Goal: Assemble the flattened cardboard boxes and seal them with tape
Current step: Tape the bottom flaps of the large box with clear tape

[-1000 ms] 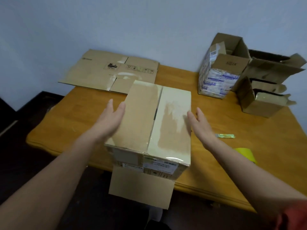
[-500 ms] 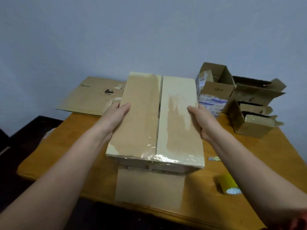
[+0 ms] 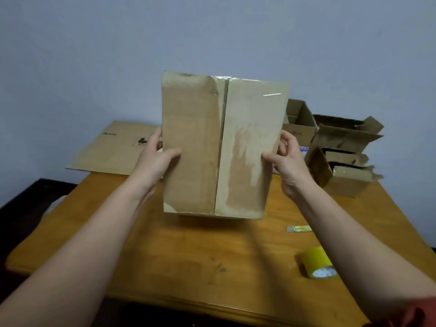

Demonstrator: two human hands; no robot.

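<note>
The taped box (image 3: 219, 147) was held up in the air, its broad face turned toward the camera and standing nearly upright. The seam between its two flaps ran top to bottom down the middle; glossy clear tape lay over it, showing most plainly on the right flap and along the top edge. The left hand (image 3: 155, 159) gripped the box's left edge about halfway up, thumb pressed on the front face, fingers wrapped round the side. The right hand (image 3: 287, 159) gripped the box's right edge at much the same height, thumb on the front, fingers curled behind.

Beneath the box lay the wooden table (image 3: 188, 256); the box's lower edge hung clear of it, with a shadow under it. Behind the box and to its left, a flattened cardboard sheet (image 3: 113, 149) lay on the table's far side, partly hidden by the box and the left hand; its printed marks were too small to read. Behind the box and to its right stood a cluster of open boxes (image 3: 346, 135) with flaps raised, the nearest partly hidden by the box. Below and right of the box, well apart from it, a yellowish tape roll (image 3: 317, 263) rested on the table; between roll and box lay a small shiny strip (image 3: 298, 228), and what it was could not be told.
</note>
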